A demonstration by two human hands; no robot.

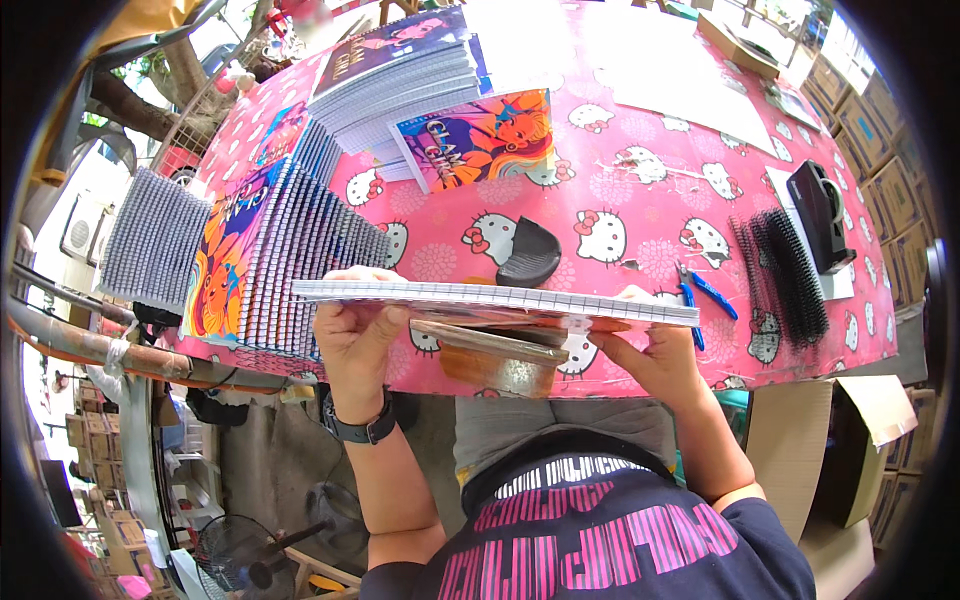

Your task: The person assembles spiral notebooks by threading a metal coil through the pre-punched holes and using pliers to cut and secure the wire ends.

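A notebook (500,298) is held nearly edge-on above the near side of the table, its white page edges facing up. My left hand (358,335) grips its left end, thumb on the near side and fingers behind. At the right end, my right hand (655,358) closes on it in a similar way, thumb on the near face. Below the notebook, a wooden block (500,372) rests at the table edge, partly covered. A dark curved piece (530,252) lies just beyond. Blue-handled cutters (712,292) lie near my right hand.
Stacks of spiral notebooks (310,240) stand at the left, with another stack (400,85) farther back. One colourful notebook (480,140) leans against it. Black binding coils (785,270) and a black hole punch (822,215) sit at the right. A cardboard box (860,440) stands beside the pink table.
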